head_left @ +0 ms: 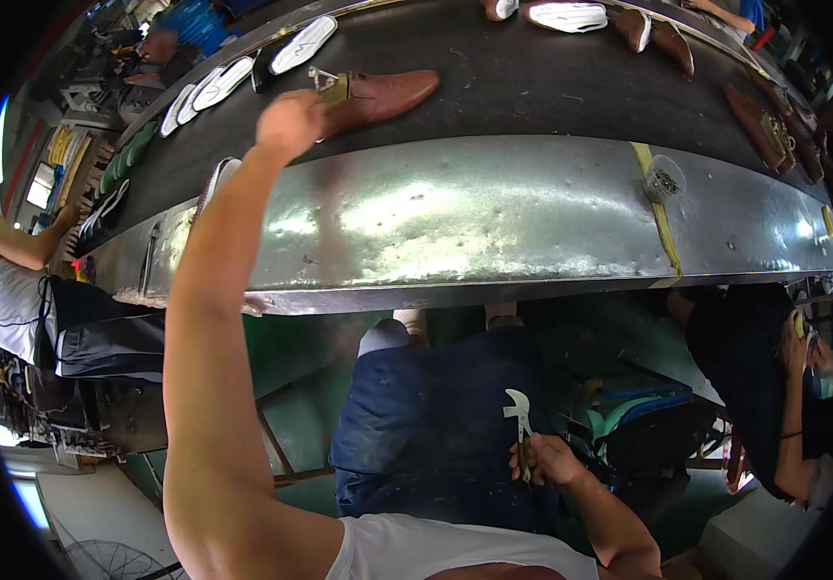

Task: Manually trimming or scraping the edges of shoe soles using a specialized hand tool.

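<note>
My left arm reaches over the metal ledge to the dark belt, where my left hand (pixel 291 126) is closed at the heel end of a brown leather shoe (pixel 387 97). The shoe's toe points right, and a metal fitting shows at its top opening. The fingers on its far side are partly hidden. Low over my lap, my right hand (pixel 554 458) grips the handles of a pair of lasting pincers (pixel 521 414), their curved metal jaw pointing up.
The metal ledge (pixel 416 222) runs along the dark belt (pixel 523 92). A clear cup of small nails (pixel 664 182) stands on it beside a yellow strap. White-soled shoes (pixel 303 44) lie far left, brown shoes (pixel 759 130) at right. People work on both sides.
</note>
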The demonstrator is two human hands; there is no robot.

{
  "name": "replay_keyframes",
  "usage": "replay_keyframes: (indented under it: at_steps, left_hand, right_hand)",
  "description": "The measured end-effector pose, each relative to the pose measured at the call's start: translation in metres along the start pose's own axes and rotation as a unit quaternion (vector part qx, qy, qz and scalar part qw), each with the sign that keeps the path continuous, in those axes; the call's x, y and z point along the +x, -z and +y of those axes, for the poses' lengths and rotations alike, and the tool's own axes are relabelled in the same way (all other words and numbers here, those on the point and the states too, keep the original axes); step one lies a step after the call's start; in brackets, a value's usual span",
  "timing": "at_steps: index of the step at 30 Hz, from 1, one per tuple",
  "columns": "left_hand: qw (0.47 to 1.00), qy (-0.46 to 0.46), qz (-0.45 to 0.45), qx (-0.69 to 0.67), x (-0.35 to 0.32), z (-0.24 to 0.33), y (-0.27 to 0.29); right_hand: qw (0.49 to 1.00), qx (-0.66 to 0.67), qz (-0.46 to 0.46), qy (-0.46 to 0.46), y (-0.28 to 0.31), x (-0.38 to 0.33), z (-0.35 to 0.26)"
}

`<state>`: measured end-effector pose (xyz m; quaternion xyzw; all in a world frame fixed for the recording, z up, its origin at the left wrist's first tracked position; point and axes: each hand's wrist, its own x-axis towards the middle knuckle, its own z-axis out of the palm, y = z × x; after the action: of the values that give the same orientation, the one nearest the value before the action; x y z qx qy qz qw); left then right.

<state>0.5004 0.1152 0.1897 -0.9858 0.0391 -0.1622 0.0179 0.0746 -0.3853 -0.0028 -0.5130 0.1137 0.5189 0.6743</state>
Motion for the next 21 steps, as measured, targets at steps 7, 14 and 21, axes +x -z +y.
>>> replay_keyframes:
  at_steps: [7, 14, 21]
  left_hand:
    - [0.94, 0.229, -0.252, 0.003, -0.071, -0.186, 0.019]
    - [0.836, 0.309, -0.235, -0.388, -0.132, -0.153, 0.058]
    - [0.753, 0.274, -0.172, -0.574, -0.222, -0.093, 0.114]
  right_hand:
    - [1.0, -0.007, -0.011, 0.0, -0.003, 0.003, 0.006]
    - [1.0, -0.024, 0.008, 0.016, -0.016, -0.001, 0.009]
    - [0.998, -0.056, 0.023, 0.025, -0.02, -0.003, 0.022]
